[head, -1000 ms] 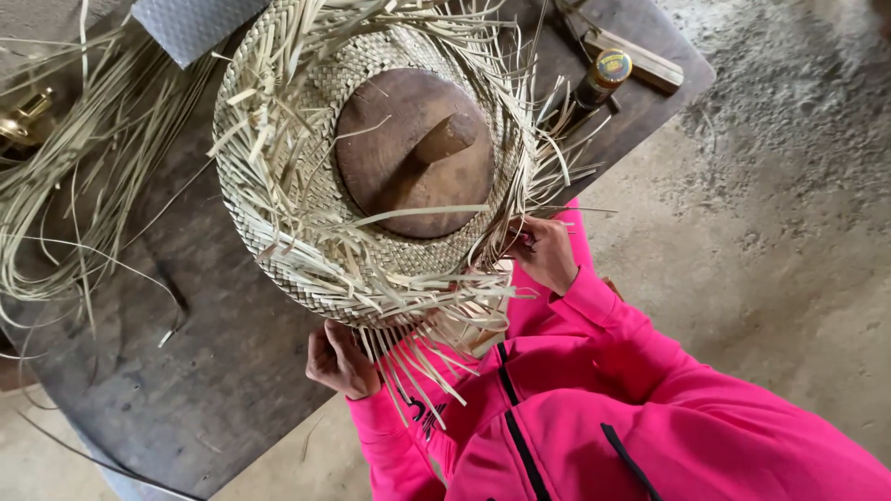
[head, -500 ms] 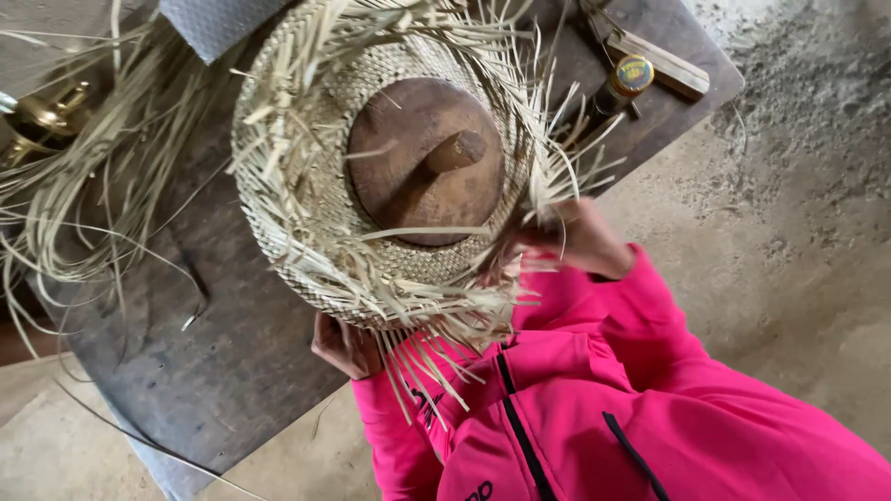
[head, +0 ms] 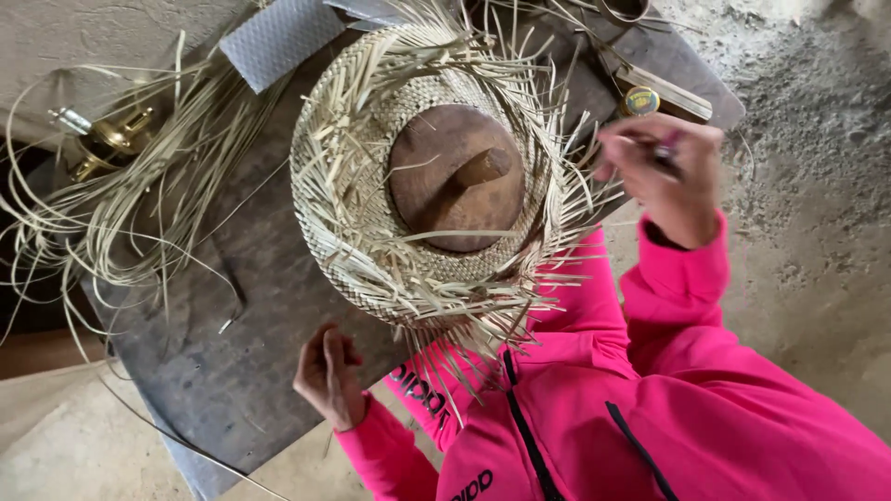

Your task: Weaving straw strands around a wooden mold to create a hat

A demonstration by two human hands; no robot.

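Note:
A half-woven straw hat (head: 371, 250) sits over a round brown wooden form (head: 455, 176) on a dark grey table (head: 213, 371). Loose straw ends stick out all around its brim. My left hand (head: 329, 376) hovers over the table just below the brim's lower left edge, fingers curled, with nothing visible in them. My right hand (head: 664, 172) is raised to the right of the hat, clear of the brim. Its fingers are pinched on what looks like a thin straw strand. Both my sleeves are bright pink.
A loose bundle of long straw (head: 139, 204) spreads over the table's left side beside a brass object (head: 107, 144). A grey textured sheet (head: 278, 37) lies at the top. A small round gold-lidded tin (head: 640, 100) and a wooden block (head: 673, 88) sit at the upper right. Rough ground lies to the right.
My right hand has left the hat's right brim and risen up and to the right. My left hand has come away from under the front brim and moved down and left.

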